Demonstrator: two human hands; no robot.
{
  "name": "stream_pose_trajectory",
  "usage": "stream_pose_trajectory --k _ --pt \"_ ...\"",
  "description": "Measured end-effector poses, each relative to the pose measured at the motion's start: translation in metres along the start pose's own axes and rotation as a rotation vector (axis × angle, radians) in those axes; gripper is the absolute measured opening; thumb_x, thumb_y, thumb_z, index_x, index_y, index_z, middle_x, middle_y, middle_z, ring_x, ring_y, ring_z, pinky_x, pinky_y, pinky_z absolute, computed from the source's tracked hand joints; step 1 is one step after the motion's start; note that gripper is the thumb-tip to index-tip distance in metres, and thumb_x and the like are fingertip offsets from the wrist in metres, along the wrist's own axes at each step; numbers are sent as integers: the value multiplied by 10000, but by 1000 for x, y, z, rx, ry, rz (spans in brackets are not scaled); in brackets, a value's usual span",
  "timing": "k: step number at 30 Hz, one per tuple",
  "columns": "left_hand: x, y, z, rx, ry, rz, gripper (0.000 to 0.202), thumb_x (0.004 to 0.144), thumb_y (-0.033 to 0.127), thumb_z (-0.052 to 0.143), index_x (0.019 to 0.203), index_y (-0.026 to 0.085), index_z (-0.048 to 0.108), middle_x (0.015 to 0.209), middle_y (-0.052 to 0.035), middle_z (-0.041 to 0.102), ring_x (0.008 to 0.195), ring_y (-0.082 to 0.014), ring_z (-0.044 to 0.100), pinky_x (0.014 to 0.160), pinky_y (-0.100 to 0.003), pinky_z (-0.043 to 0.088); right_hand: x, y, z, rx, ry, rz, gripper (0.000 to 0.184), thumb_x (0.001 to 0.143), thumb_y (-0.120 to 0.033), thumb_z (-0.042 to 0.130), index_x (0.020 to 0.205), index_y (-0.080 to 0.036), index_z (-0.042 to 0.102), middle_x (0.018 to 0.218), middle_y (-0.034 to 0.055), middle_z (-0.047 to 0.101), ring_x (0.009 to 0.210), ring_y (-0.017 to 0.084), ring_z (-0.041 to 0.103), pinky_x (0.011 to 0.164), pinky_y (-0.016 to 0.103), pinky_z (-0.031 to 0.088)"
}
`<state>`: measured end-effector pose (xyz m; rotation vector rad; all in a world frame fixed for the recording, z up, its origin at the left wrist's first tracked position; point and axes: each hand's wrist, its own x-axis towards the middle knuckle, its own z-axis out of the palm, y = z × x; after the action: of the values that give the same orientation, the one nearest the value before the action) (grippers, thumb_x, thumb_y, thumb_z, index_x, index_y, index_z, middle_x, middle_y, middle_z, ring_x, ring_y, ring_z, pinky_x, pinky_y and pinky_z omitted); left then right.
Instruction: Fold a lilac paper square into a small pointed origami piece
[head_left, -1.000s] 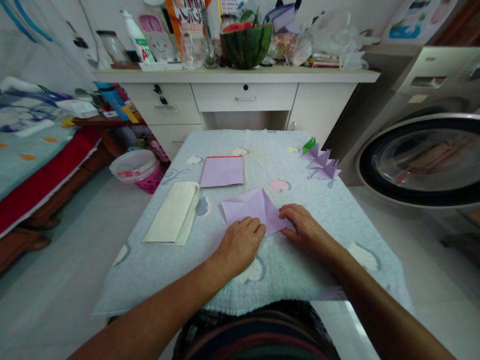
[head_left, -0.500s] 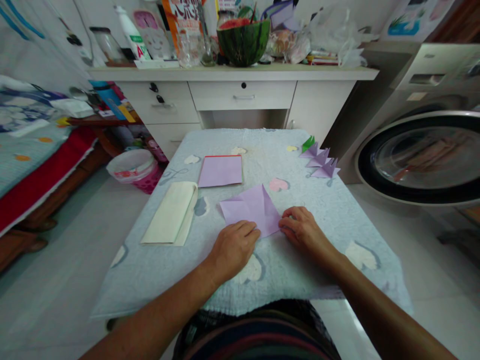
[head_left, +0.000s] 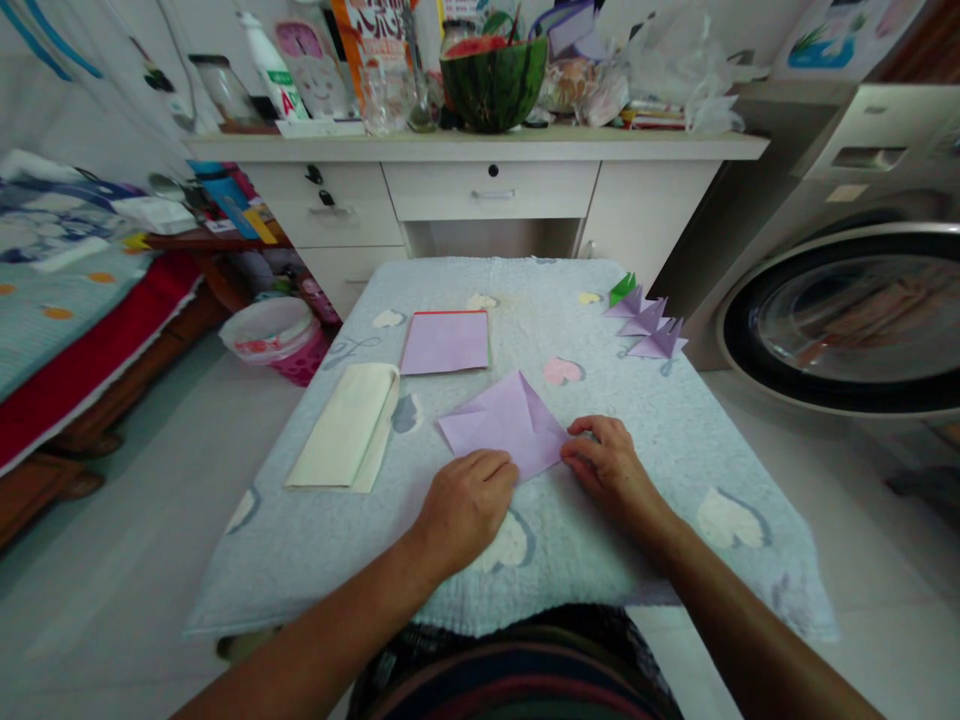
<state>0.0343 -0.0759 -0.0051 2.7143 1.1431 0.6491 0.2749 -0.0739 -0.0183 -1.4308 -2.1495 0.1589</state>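
A creased sheet of purple origami paper (head_left: 502, 420) lies in front of me on the cloth-covered table, its far corner pointing away. My left hand (head_left: 469, 500) rests on its near left edge, fingers curled and pressed together on the paper. At the right corner, my right hand (head_left: 604, 460) pinches the sheet between thumb and fingers. Behind it is a square stack of origami paper (head_left: 446, 342), purple on top with a red edge. Several folded paper pieces (head_left: 649, 325), purple and one green, stand at the far right of the table.
A folded cream cloth or paper (head_left: 345, 430) lies on the left of the table (head_left: 315, 570). Beyond stands a white cabinet (head_left: 491, 190) carrying a cut watermelon (head_left: 495, 85), bottles and bags. A washing machine (head_left: 847, 260) is at right, a pink bin (head_left: 277, 335) at left.
The whole view has shifted slightly. Both hands keep their places on the purple sheet, which has hardly changed in shape.
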Motion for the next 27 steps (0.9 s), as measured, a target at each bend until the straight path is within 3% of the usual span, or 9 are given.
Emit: stream_pose_trajectory --k 4,8,13,21,26,27 --pt "1 -11 -10 -256 -25 -204 109 881 167 564 948 183 648 977 -38 688 937 -175 636 863 -300 497 1 1 1 48 -23 35 125 865 -146 588 856 -201 700 1059 99 603 1010 269 518 882 455 435" --pt "9 -16 -18 -367 -45 -347 121 890 228 549 916 184 658 943 -37 661 895 -174 620 810 -290 472 3 0 0 72 -42 87 102 850 -146 603 834 -198 689 1035 100 611 1002 271 523 883 459 432" --pt "17 -16 -18 -308 -51 -450 167 880 283 530 790 179 624 823 -29 596 771 -181 565 682 -279 412 5 -1 -1 110 -67 149 85 848 -162 605 812 -198 673 1042 98 607 1014 269 526 902 458 422" --pt "22 -22 -9 -207 -59 -520 148 856 257 548 723 192 533 708 11 550 693 -161 528 607 -255 324 5 0 0 115 -77 182 70 841 -168 605 807 -198 659 1057 96 598 1031 264 523 914 445 403" --pt "21 -18 -7 -188 -53 -548 19 852 205 553 867 200 563 698 30 573 675 -156 567 611 -252 364 8 1 1 83 -92 195 73 840 -180 605 790 -196 656 1038 95 602 1002 256 530 898 432 402" --pt "20 -17 -6 -181 -37 -549 80 856 196 548 934 202 565 710 30 582 683 -159 582 622 -256 383 10 1 1 74 -99 198 75 837 -184 607 783 -197 656 1030 93 604 990 253 532 891 427 402"
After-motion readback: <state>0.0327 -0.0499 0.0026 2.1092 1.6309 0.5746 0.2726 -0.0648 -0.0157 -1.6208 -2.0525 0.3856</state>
